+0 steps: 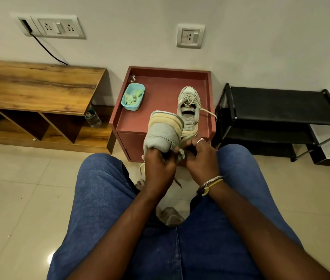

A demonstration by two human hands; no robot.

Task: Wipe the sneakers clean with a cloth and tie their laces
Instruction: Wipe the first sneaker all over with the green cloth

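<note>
Wiping step: left hand [158,166] grips the grey sneaker [163,132]; right hand [200,158], at its three o'clock, seemingly pinches the cloth [181,155]. Next, probably: rub the sole edge.

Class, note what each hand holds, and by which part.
The left hand grips the grey and cream lace-up sneaker by its near end; right hand pinches a small pale cloth against it.

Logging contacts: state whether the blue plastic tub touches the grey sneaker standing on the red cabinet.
Apart: head view shows bare cabinet top between tub and sneaker.

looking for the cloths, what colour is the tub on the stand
Light blue tub, clearest in the head view.
</note>
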